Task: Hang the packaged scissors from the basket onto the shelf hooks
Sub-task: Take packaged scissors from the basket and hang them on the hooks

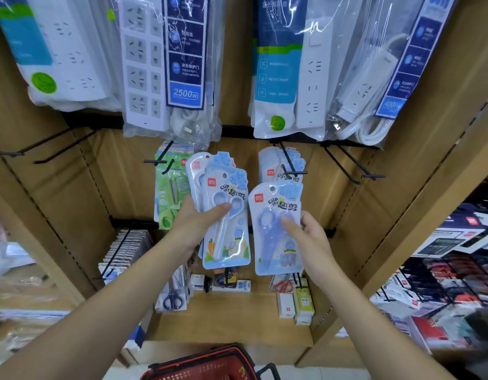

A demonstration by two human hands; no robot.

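View from a head camera, looking down two bare forearms at a brown cardboard shelf (pixel 231 322) of stationery.

The left hand (pixel 194 226) grips a fanned stack of packaged scissors (pixel 226 239), pale blue cards with white-handled scissors. The thumb is pressed across the front pack and the fingers are curled behind. This stack is to the left of the loaded hook (pixel 290 167) and a little below it.

The right hand (pixel 311 239) pinches a single scissors pack (pixel 273 245), pale blue with blue handles, thumb on the front and fingers behind. The pack is upright, with its hanging hole just below that hook and apart from it.

The loaded hook is a black wire peg carrying several matching blue hanging packs (pixel 270 167). Further left of the hook, beyond the stack, hang green scissors packs (pixel 168 201). To the hook's right an empty peg (pixel 357 172) sticks out.

Above the hook hang bagged white power strips (pixel 144 64).

Far below the hook, at the bottom edge of the view, is the rim of a red shopping basket (pixel 210 366); its contents cannot be seen.
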